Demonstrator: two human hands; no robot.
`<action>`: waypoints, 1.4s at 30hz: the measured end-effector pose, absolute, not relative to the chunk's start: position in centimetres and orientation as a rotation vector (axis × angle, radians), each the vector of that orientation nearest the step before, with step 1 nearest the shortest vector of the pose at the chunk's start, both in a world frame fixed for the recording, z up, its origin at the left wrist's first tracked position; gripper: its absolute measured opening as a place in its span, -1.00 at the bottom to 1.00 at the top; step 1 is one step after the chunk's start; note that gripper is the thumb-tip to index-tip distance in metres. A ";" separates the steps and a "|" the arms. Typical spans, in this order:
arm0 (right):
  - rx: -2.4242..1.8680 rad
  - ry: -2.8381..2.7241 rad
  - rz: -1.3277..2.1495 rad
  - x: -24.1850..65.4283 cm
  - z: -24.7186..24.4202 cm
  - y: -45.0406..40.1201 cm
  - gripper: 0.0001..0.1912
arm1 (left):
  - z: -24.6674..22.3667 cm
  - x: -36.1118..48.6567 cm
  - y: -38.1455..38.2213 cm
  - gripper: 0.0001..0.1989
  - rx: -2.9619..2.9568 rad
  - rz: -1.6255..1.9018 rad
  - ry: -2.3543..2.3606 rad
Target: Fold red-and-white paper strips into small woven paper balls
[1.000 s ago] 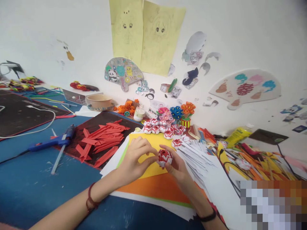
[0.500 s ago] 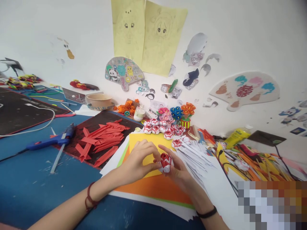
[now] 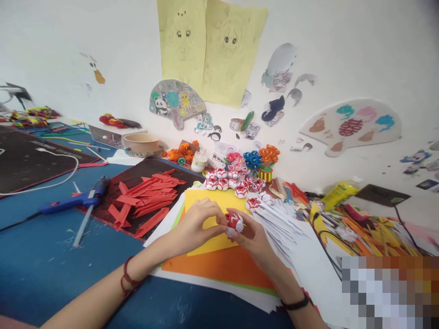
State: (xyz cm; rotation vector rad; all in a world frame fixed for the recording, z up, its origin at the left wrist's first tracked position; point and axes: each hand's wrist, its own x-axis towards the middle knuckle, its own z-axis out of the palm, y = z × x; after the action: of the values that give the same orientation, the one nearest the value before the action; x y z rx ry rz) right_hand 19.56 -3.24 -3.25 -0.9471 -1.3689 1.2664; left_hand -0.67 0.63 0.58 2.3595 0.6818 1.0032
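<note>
A small red and white folded paper flower (image 3: 234, 222) is held above the yellow sheet (image 3: 206, 244). My right hand (image 3: 253, 237) wraps its fingers and thumb round the flower's right side and underside. From the left, my left hand (image 3: 202, 224) pinches the flower's edge between thumb and fingertips. Beneath both hands lies an orange sheet (image 3: 219, 269) on a stack of coloured and white paper. More red and white paper flowers (image 3: 222, 184) sit in a group behind the yellow sheet, and white paper strips (image 3: 277, 224) fan out to their right.
Red folded strips (image 3: 151, 196) lie on a dark mat (image 3: 113, 183) at the left. A blue glue gun (image 3: 78, 201) rests beside it. Further back are a round bowl (image 3: 142, 142) and orange flowers (image 3: 269, 155). A yellow bottle (image 3: 339, 193) lies among paper scraps at the right.
The paper flower has tilted, turned and risen slightly, so more of its side shows. My right fingers have shifted round it, and my left fingertips remain at its edge.
</note>
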 end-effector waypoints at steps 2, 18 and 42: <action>-0.945 -1.364 1.291 19.5 -3.2 -3.3 -0.46 | 0.6 -0.8 0.6 -0.89 2.452 0.993 0.712; -0.988 -1.285 1.205 19.1 -3.0 -3.4 -0.50 | -0.5 -0.1 -0.2 -0.86 2.414 1.237 0.758; -0.897 -1.363 1.168 19.0 -3.2 -3.3 -0.49 | -0.4 0.1 -0.1 -0.77 2.273 1.090 0.817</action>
State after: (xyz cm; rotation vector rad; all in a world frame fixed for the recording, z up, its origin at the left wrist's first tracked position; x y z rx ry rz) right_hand 18.96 -3.34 -3.24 -0.8974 -1.3627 1.1679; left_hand 0.13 -0.11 -0.44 2.2733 0.8169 1.0897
